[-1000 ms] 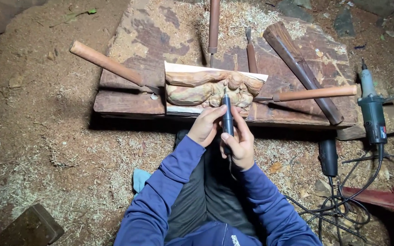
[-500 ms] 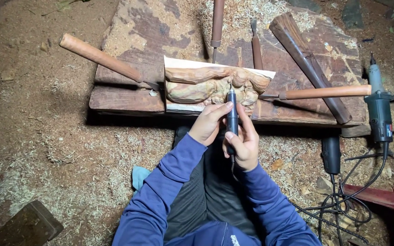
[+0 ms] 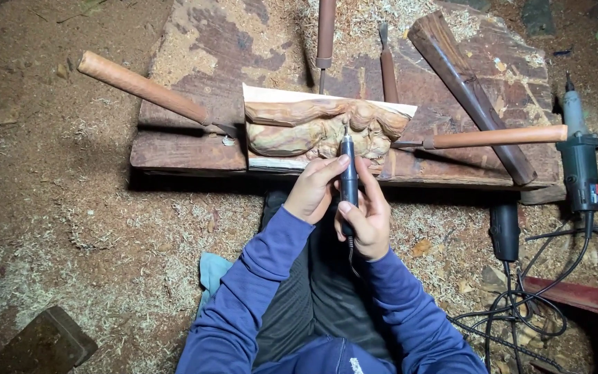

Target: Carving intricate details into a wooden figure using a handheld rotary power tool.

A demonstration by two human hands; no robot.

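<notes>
Both hands are on the tool here: the right hand [image 3: 367, 216] is wrapped around the body of the dark pen-shaped rotary tool [image 3: 347, 173], fingers closed tight on it, and the left hand [image 3: 315, 188] is curled beside it with fingertips pressed to the barrel, steadying it. The tool stands nearly upright in the view, its thin bit touching the front face of the wood carving [image 3: 323, 129], near the middle.

The carving lies on the near edge of the thick wooden slab [image 3: 195, 149], just ahead of the person's knees. By my reading a good deal is done: rounded, folded forms already stand out across the front of the block. What is left looks like detail work (the pale flat top and lower strip are uncut), though how fine the surface is I cannot tell.

Around it lie long-handled chisels [image 3: 148, 90], a dark wooden mallet [image 3: 466, 86] and, off the right end, a corded grinder [image 3: 579, 163], all untouched. Sawdust covers the ground.

Against half a second ago, the hands and tool sit in much the same pose on the same spot of the carving; only the view has shifted slightly.
</notes>
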